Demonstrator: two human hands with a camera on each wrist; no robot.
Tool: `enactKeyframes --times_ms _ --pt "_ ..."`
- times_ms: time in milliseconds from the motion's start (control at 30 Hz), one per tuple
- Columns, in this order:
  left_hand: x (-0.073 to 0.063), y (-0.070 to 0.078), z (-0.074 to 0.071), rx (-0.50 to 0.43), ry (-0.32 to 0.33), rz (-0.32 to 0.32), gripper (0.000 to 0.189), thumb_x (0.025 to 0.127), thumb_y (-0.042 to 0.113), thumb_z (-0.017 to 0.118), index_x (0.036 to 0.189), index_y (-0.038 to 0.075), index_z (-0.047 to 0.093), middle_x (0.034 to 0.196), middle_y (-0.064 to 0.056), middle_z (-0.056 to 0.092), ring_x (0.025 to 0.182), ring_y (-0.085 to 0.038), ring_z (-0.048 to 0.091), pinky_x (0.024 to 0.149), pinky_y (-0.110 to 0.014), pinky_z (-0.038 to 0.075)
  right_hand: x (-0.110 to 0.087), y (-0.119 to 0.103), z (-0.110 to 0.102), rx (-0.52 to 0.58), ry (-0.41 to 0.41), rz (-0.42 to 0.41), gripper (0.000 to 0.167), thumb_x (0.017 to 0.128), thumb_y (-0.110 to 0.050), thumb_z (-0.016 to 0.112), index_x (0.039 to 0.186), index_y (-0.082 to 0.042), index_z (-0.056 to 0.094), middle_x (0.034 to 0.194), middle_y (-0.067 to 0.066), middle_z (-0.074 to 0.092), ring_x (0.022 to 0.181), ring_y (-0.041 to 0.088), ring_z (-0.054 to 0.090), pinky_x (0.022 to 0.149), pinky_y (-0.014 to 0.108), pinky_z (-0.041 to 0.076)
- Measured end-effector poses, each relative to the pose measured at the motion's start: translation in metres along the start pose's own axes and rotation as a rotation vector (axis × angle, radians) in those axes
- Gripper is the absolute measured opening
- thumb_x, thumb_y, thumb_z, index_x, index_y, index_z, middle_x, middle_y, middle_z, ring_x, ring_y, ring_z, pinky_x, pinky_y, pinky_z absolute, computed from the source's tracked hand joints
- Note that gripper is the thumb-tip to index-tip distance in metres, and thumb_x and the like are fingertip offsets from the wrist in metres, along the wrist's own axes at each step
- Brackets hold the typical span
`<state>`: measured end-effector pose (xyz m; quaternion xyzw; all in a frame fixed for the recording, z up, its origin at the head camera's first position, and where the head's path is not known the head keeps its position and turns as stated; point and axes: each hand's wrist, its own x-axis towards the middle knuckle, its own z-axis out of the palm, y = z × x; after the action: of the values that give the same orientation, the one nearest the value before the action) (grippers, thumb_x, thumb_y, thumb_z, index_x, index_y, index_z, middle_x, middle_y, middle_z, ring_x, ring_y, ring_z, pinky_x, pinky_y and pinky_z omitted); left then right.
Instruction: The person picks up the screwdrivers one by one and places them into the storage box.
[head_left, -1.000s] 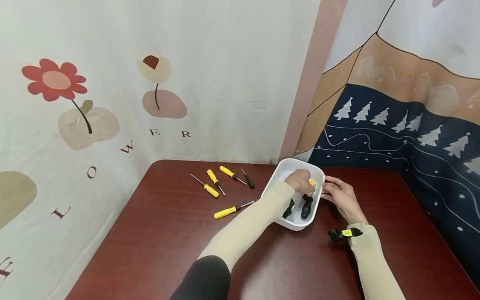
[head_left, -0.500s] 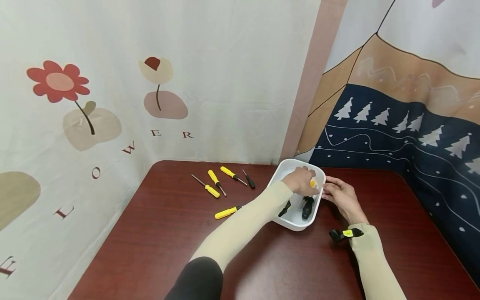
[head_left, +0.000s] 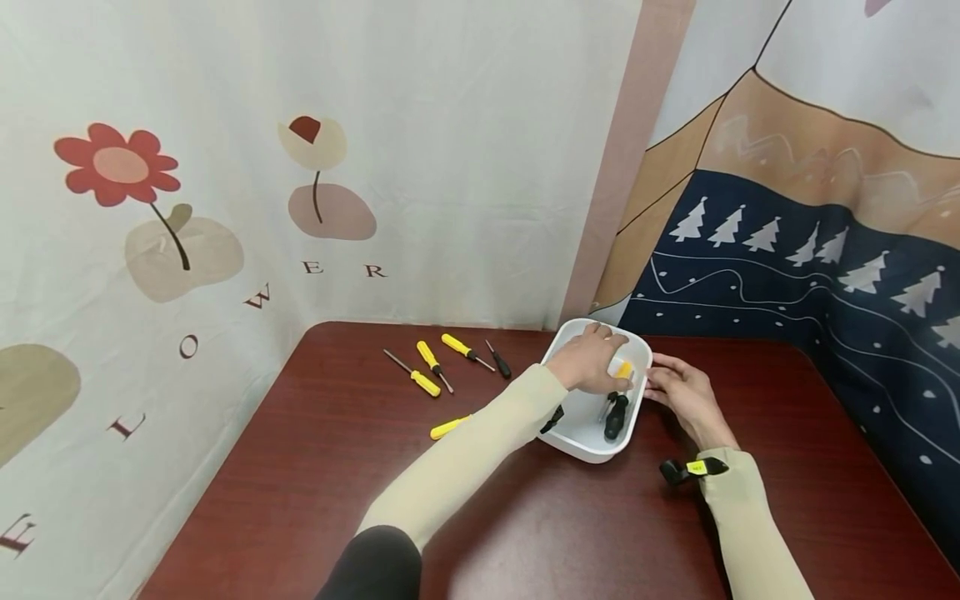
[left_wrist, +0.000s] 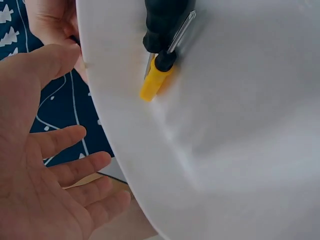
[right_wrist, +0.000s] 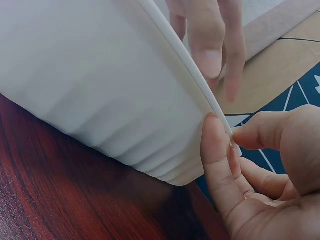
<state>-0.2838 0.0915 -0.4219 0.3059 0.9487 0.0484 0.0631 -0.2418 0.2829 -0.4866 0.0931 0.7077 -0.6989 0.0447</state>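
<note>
A white plastic tub [head_left: 581, 421] stands at the back of the table. My left hand [head_left: 590, 360] is over it, fingers spread and holding nothing, as the left wrist view also shows. Inside the tub, along its right side, lie a black-handled screwdriver [head_left: 616, 419] and a short screwdriver with a yellow handle [left_wrist: 156, 82]. My right hand [head_left: 686, 396] pinches the tub's right rim between thumb and fingers, seen closely in the right wrist view.
Left of the tub lie screwdrivers with yellow handles [head_left: 427, 383] and a small black one [head_left: 502, 364]. Another yellow-handled screwdriver [head_left: 448, 427] is partly hidden by my left forearm. A printed curtain [head_left: 465, 167] hangs behind the table [head_left: 300, 467].
My left hand has let go of the yellow-handled screwdriver in the tub, opened its fingers and drawn back up and left. My right hand stays at the rim.
</note>
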Motion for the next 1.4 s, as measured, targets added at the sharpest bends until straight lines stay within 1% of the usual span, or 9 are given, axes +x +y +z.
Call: enactKeyframes --times_ms 100,233,400,500,600,833,1000,1133,1400 --pt "-0.004 -0.002 -0.002 0.006 0.027 0.022 0.080 0.091 0.063 0.064 0.157 0.025 0.040 0.156 0.000 0.044 0.147 -0.018 0.036 0.118 -0.035 0.040 0.000 0.001 -0.001 -0.005 0.003 0.003 0.054 0.102 -0.008 0.060 0.151 0.005 0.040 0.093 -0.010 0.070 0.080 0.001 0.066 0.076 0.019 0.060" --pt "-0.010 -0.007 -0.006 -0.013 0.054 0.036 0.083 0.090 0.065 0.064 0.159 0.026 0.037 0.159 0.000 0.041 0.153 -0.021 0.029 0.124 -0.041 0.033 0.000 0.002 -0.001 -0.017 0.010 0.010 0.054 0.102 -0.009 0.059 0.151 0.004 0.041 0.095 -0.009 0.069 0.081 0.001 0.066 0.077 0.019 0.060" --pt "-0.018 -0.016 -0.013 -0.068 0.068 0.008 0.088 0.090 0.068 0.063 0.161 0.027 0.032 0.166 -0.003 0.032 0.159 -0.025 0.017 0.128 -0.047 0.025 0.002 0.001 -0.001 -0.032 0.016 0.008 0.054 0.102 -0.009 0.059 0.151 0.003 0.041 0.098 -0.007 0.069 0.082 0.001 0.066 0.078 0.019 0.060" --pt "-0.024 -0.023 -0.017 -0.102 0.091 -0.020 0.091 0.088 0.070 0.064 0.161 0.028 0.031 0.169 -0.002 0.028 0.160 -0.024 0.015 0.127 -0.048 0.026 0.003 0.001 0.000 -0.022 0.017 0.002 0.053 0.102 -0.008 0.060 0.151 0.004 0.042 0.099 -0.005 0.069 0.081 0.002 0.066 0.078 0.020 0.061" --pt "-0.029 -0.032 -0.019 -0.143 0.130 -0.038 0.092 0.088 0.069 0.065 0.162 0.028 0.029 0.168 -0.001 0.028 0.160 -0.024 0.016 0.124 -0.050 0.032 0.004 0.001 0.001 -0.022 0.019 0.003 0.053 0.102 -0.008 0.060 0.151 0.003 0.042 0.099 -0.005 0.069 0.081 0.002 0.066 0.078 0.020 0.061" --pt "-0.042 -0.049 -0.019 -0.229 0.214 -0.064 0.092 0.088 0.063 0.070 0.162 0.031 0.026 0.165 0.000 0.031 0.156 -0.022 0.023 0.120 -0.049 0.039 0.003 0.002 -0.001 -0.031 0.028 0.006 0.055 0.102 -0.009 0.060 0.152 0.003 0.041 0.099 -0.007 0.069 0.082 0.002 0.065 0.078 0.020 0.060" --pt "-0.052 -0.060 -0.017 -0.244 0.235 -0.086 0.094 0.089 0.064 0.068 0.163 0.030 0.024 0.166 -0.002 0.029 0.156 -0.022 0.021 0.120 -0.048 0.039 0.003 0.002 -0.001 -0.032 0.028 0.008 0.055 0.101 -0.009 0.061 0.152 0.003 0.041 0.098 -0.007 0.069 0.081 0.002 0.065 0.078 0.020 0.060" --pt "-0.062 -0.071 -0.017 -0.286 0.255 -0.099 0.095 0.089 0.064 0.067 0.164 0.026 0.022 0.166 -0.006 0.027 0.157 -0.024 0.019 0.122 -0.048 0.037 0.003 0.002 0.000 -0.030 0.027 0.001 0.055 0.101 -0.008 0.060 0.152 0.004 0.040 0.098 -0.007 0.069 0.081 0.001 0.065 0.078 0.020 0.060" --pt "-0.083 -0.097 -0.009 -0.400 0.284 -0.188 0.096 0.090 0.064 0.068 0.164 0.026 0.020 0.167 -0.005 0.026 0.157 -0.025 0.021 0.119 -0.050 0.039 0.002 0.001 0.000 -0.033 0.032 0.015 0.055 0.102 -0.009 0.060 0.152 0.003 0.041 0.100 -0.007 0.068 0.082 0.002 0.065 0.078 0.019 0.060"
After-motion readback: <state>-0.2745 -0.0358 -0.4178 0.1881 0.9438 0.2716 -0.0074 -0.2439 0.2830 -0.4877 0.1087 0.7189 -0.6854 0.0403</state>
